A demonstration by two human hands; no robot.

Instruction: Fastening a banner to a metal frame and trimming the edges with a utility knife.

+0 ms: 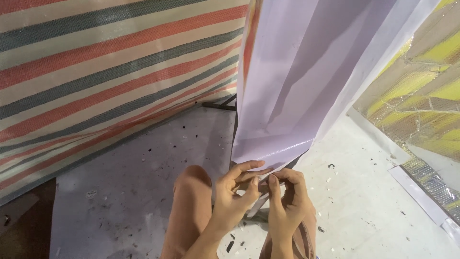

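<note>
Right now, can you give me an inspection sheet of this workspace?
Surface: grey floor sheet, stained, with dark specks.
Job's things: pale lilac sheet standing upright, lower edge at the hands.
Clutter: small black and white bits scattered on the floor.
Grippers: left hand and right hand both pinch the sheet's bottom edge, fingertips close together.
Cables: nothing seen.
Surroundings: striped woven tarp on the left; foil bubble wrap on the right; bare knee below.

A striped tarpaulin in red, grey and cream hung across the left side. The grey floor beneath it was speckled with dark bits of debris. Shiny yellow and silver foil sheeting stood at the right.
</note>
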